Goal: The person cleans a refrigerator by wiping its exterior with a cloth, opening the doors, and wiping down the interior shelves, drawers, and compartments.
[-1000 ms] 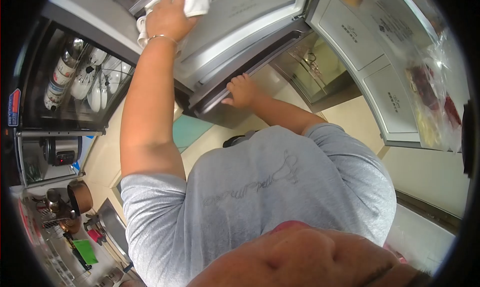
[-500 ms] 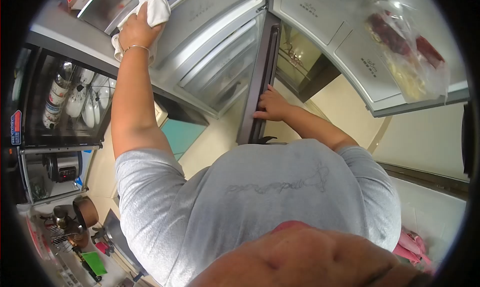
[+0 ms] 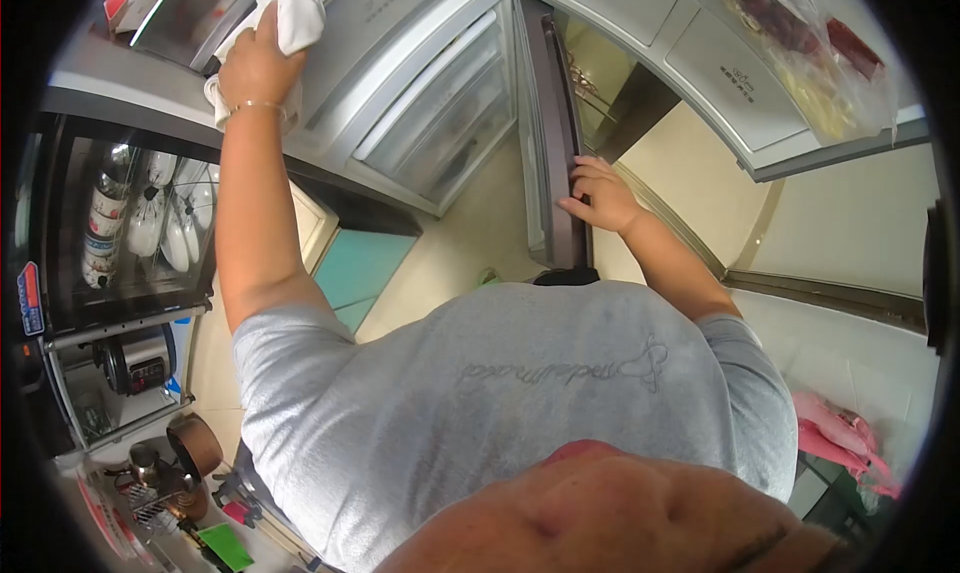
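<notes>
Crockery fills a cabinet [image 3: 125, 301] at 9 o'clock; a clear bag [image 3: 862, 91] holds food at 2. Left arm outstretched, the left hand [image 3: 262, 71] clutches a cloth [image 3: 296, 15] at 11; the right hand [image 3: 602, 195] curls around a door [image 3: 562, 123] at 1.

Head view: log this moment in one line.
left hand: holding white cloth | right hand: on open door | clear drawers: exposed

Kitchen: fridge drawers [image 3: 440, 113] sit near the gripping left hand [image 3: 262, 70]; a cabinet [image 3: 120, 310] holds stacked bowls [image 3: 103, 223] beside its forearm [image 3: 259, 188], with a pot [image 3: 197, 447] farther off.
</notes>
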